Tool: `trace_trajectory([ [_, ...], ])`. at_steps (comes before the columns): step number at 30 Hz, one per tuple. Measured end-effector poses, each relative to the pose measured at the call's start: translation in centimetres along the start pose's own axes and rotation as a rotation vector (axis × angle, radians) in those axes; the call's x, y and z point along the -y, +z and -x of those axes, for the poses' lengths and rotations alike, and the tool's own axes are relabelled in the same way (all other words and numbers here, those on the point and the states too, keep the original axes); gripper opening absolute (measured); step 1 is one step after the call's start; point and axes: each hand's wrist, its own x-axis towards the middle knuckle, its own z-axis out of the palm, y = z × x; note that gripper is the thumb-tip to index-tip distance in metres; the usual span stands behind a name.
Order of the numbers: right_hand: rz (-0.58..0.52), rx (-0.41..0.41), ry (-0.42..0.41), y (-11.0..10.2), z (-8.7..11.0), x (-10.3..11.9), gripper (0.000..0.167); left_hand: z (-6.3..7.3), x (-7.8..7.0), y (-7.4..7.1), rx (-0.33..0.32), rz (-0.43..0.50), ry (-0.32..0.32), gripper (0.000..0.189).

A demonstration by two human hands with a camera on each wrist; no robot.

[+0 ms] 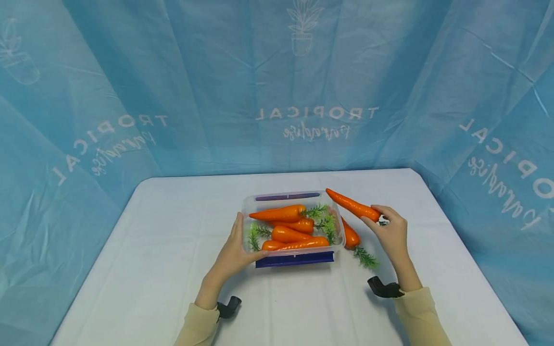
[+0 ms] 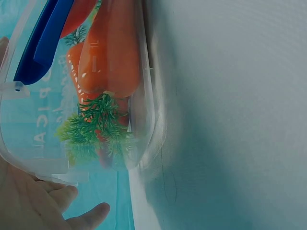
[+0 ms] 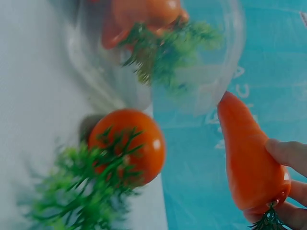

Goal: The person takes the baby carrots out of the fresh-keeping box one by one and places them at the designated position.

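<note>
A clear plastic container [image 1: 249, 201] with blue clips [image 1: 294, 259] sits on the table and holds several orange carrots [image 1: 298, 243] with green tops. My left hand [image 1: 232, 254] holds its left front corner, thumb along the near rim and fingers against the left wall. To the right, my right hand [image 1: 391, 233] pinches another carrot [image 1: 352, 205] near its leafy end, its tip pointing up-left at the container's right rim. Below it a loose carrot [image 1: 350, 236] lies beside the container's right wall; in the right wrist view its leafy top [image 3: 81, 187] faces the camera.
The table [image 1: 173, 269] has a white cover. Blue printed curtains [image 1: 207, 96] hang behind it and at both sides. Black wrist cameras [image 1: 229, 307] are strapped to both wrists.
</note>
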Motion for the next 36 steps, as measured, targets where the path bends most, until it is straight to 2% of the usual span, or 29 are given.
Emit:
trace_trajectory([
  [5,0.044,-0.009,0.053,0.3,0.2,-1.4,0.037,0.0,0.0,0.0,-0.008,0.006,0.013,0.129],
  [13,0.073,-0.019,0.058,0.9,0.4,-2.7,0.036,0.0,0.0,-0.2,-0.014,0.004,0.009,0.130],
  [19,0.126,0.013,0.065,1.4,0.9,-3.8,0.034,0.1,-0.1,-0.2,-0.004,0.007,0.016,0.129],
  [24,0.139,0.071,0.079,1.7,1.2,-4.6,0.034,0.1,-0.1,-0.2,-0.002,0.006,0.016,0.128],
  [36,0.162,0.162,0.116,1.6,1.4,-4.9,0.034,0.0,0.0,-0.1,-0.009,0.010,0.016,0.129],
])
